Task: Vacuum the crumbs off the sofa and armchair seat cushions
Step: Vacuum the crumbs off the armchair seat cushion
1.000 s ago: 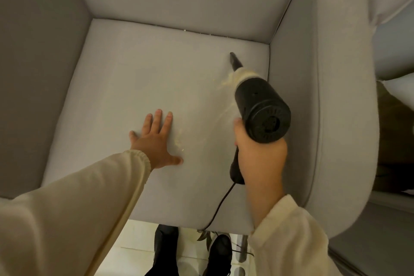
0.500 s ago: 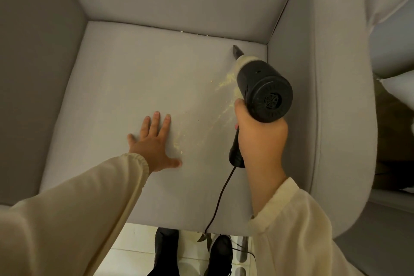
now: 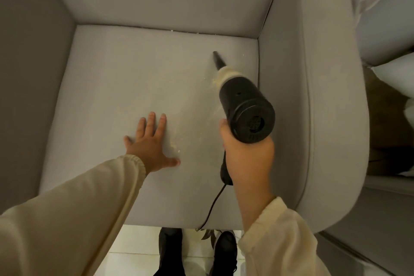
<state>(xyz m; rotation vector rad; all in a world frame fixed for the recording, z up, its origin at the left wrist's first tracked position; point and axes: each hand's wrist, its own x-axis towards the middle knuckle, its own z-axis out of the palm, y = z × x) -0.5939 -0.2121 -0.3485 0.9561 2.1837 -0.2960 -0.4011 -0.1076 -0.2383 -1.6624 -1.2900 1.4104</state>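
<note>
Right hand point(image 3: 247, 159) wraps its grip around the handle of a black cylindrical handheld vacuum point(image 3: 244, 105), whose narrow black nozzle point(image 3: 218, 60) points at the far right part of the pale grey fabric armchair seat cushion point(image 3: 112, 78). Left hand point(image 3: 151, 143) lies flat, fingers spread, released, on the cushion beside scattered pale crumbs point(image 3: 177, 143). A black cord point(image 3: 212, 206) trails over the cushion's front edge.

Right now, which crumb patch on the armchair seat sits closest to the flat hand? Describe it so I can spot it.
Start at the grey seat cushion. Find the left hand pressed flat on it. Just right of its fingers lies a faint yellowish crumb patch, apart from the denser crumbs beside the vacuum.
</note>
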